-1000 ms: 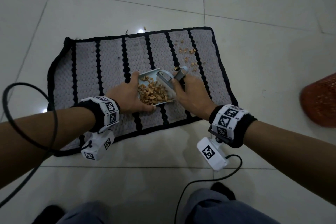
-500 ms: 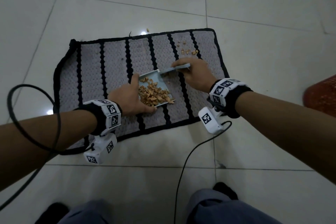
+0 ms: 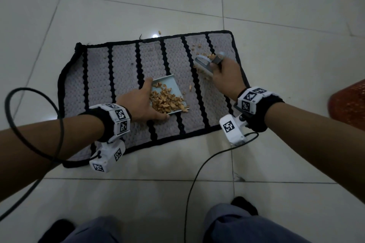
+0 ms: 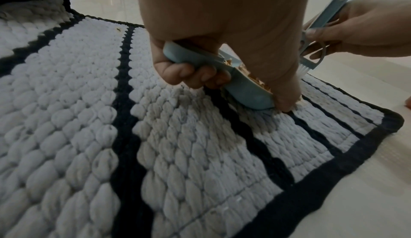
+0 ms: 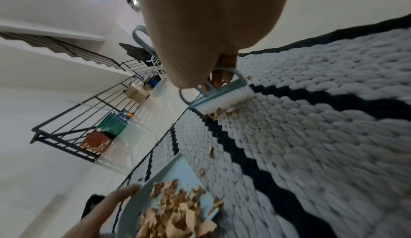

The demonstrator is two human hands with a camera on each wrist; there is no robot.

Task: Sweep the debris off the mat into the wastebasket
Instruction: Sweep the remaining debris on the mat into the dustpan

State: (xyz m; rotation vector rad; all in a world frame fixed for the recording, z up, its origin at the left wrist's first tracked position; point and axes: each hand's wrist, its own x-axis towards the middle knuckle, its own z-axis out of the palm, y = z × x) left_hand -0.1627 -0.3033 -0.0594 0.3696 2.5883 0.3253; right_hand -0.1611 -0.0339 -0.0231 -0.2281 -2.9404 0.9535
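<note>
A grey mat (image 3: 122,77) with black stripes lies on the tiled floor. My left hand (image 3: 142,102) grips the handle of a light blue dustpan (image 3: 167,83) resting on the mat's middle; its fingers (image 4: 191,73) curl under the dustpan (image 4: 242,90). A heap of tan debris (image 3: 166,102) fills the pan. My right hand (image 3: 225,75) grips a small blue brush (image 3: 203,65) at the mat's far right part. The brush (image 5: 224,97) has its white bristles down on the mat, against loose crumbs (image 5: 220,112). More crumbs (image 3: 197,47) lie beyond it. The red wastebasket (image 3: 349,102) stands at the right edge.
Black cables (image 3: 35,124) loop over the floor at the left and run between my knees (image 3: 237,227). One crumb (image 3: 159,31) lies on the tiles past the mat's far edge. In the right wrist view a black metal rack (image 5: 89,118) holds boxes.
My right hand has carried the brush from the dustpan's mouth out to the mat's far right, among the scattered crumbs. The left hand and pan have stayed put.
</note>
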